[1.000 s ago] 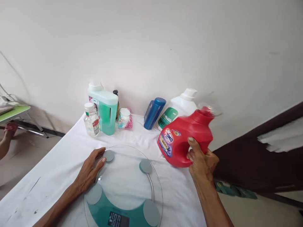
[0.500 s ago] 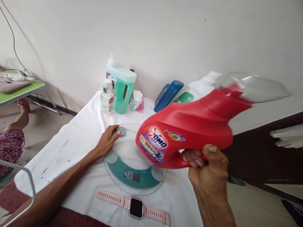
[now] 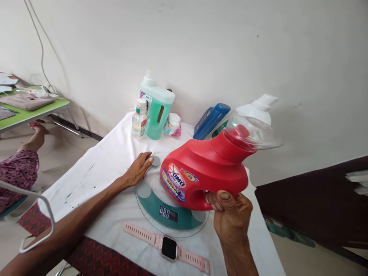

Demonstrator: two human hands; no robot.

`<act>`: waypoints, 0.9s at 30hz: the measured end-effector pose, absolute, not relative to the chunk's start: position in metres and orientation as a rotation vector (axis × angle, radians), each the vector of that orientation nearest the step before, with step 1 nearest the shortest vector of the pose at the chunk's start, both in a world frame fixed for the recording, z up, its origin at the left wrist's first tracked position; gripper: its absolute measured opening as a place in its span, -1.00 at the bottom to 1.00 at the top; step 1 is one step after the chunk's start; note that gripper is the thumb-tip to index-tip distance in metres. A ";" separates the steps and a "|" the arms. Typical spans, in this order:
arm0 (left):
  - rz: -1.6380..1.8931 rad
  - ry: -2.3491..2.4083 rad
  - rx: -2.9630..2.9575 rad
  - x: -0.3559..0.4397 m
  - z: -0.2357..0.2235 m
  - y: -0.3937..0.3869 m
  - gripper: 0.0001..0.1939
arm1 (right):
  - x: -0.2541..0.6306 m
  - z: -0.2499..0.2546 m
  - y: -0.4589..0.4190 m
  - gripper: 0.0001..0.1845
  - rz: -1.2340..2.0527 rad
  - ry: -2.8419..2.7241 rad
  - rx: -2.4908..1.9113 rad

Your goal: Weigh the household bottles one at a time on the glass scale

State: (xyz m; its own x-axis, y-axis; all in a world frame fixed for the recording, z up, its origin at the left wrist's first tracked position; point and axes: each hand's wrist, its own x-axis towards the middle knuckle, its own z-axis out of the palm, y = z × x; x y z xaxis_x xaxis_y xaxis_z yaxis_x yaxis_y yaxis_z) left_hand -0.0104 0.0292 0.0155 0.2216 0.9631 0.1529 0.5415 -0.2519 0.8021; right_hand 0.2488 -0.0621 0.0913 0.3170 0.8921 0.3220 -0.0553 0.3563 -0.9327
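Observation:
My right hand [image 3: 231, 214] is wrapped round the handle of a red OMO laundry detergent bottle [image 3: 201, 157], which leans with its clear-capped neck up to the right. The bottle's lower end is over the round glass scale [image 3: 155, 211]; I cannot tell whether it touches. On the scale's display are lit digits, seemingly 80. My left hand [image 3: 139, 168] lies with fingers stretched out at the scale's left edge, by a grey foot pad, holding nothing. A pink smartwatch [image 3: 169, 247] lies flat in front of the scale.
Along the wall stand a green liquid jug [image 3: 158, 111], a small clear bottle [image 3: 140, 119], a pink-and-white packet [image 3: 173, 125], blue bottles [image 3: 212, 120] and a white bottle [image 3: 254, 111]. At left are a green table [image 3: 57, 105] and another person's leg [image 3: 36, 140].
My right hand has brought the red detergent bottle left and closer to the scale. The camera view has shifted a little; my left hand stays at the scale's edge.

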 end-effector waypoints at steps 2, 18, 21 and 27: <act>0.855 1.449 1.945 -0.017 0.015 0.031 -0.35 | 0.256 0.090 -0.066 -0.49 0.811 -1.108 -1.013; 0.624 2.477 1.644 -0.137 0.026 0.026 -0.08 | 0.264 0.071 -0.073 -0.48 0.741 -0.969 -0.996; 0.812 2.456 1.760 -0.121 0.044 0.026 -0.09 | 0.269 0.066 -0.067 -0.42 0.601 -0.832 -1.103; 1.173 1.476 2.097 -0.024 0.086 0.008 -0.24 | 0.298 0.030 -0.050 -0.36 0.425 -0.754 -1.349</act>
State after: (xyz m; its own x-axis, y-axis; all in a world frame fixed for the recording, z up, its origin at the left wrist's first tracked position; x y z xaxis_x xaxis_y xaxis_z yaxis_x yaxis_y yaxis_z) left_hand -0.0241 0.0085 0.0862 0.1287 0.8899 0.4377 0.6273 -0.4149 0.6591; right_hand 0.2977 -0.0496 0.0303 0.6992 0.6734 0.2402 0.1439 0.1965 -0.9699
